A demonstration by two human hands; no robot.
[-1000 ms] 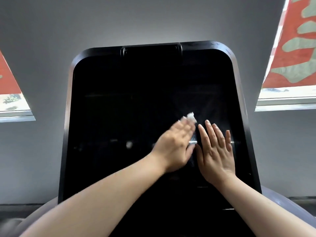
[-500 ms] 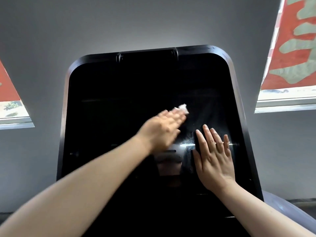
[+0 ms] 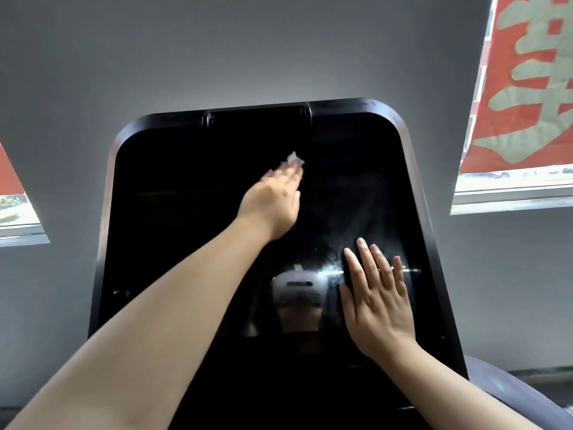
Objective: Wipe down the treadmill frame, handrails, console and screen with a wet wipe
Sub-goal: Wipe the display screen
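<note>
On the screen (image 3: 192, 243), left hand (image 3: 273, 203) presses the wipe (image 3: 294, 159) flat-fingered; right hand (image 3: 376, 296) rests open.

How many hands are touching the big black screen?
2. The left hand presses a wet wipe high on the screen; the right hand lies flat at lower right.

your screen (image 3: 192, 243) is glossy black glass, mirror-smooth and streaked with damp smears, framed by a bezel (image 3: 412, 150) of smooth, slightly shiny black plastic, while the wipe (image 3: 294, 158) under your fingers looks like thin, soft white cloth, and the wall (image 3: 217, 57) behind is matt grey.
</note>
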